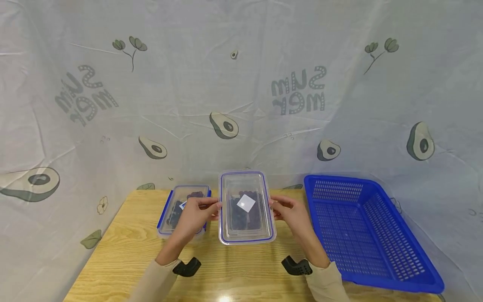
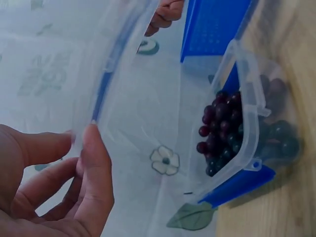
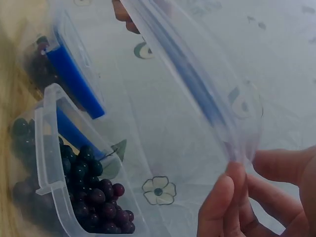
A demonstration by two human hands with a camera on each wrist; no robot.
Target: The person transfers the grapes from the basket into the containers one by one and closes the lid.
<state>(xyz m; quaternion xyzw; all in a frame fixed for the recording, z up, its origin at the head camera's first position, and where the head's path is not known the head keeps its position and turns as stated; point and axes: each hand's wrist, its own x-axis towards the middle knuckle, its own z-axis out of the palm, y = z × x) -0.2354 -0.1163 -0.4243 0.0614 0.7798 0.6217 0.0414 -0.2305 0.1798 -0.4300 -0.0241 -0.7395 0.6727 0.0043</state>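
Observation:
Both hands hold a clear plastic lid (image 1: 247, 222) with a blue seal and a white square label. At its left edge the left hand (image 1: 198, 213) pinches it between thumb and fingers. The right hand (image 1: 292, 213) pinches the opposite edge. Under the lid stands an uncovered clear food container (image 3: 49, 143), with dark grapes (image 3: 101, 197) inside, purple and green-black. Blue clips (image 2: 242, 187) hang at its sides. In both wrist views the lid is raised apart from the container's rim.
To the left, partly behind the left hand, a second container (image 1: 184, 216) with grapes has its lid on. A large blue plastic basket (image 1: 396, 247) stands at the right of the wooden table (image 1: 120, 251). A printed curtain (image 1: 181, 84) hangs behind.

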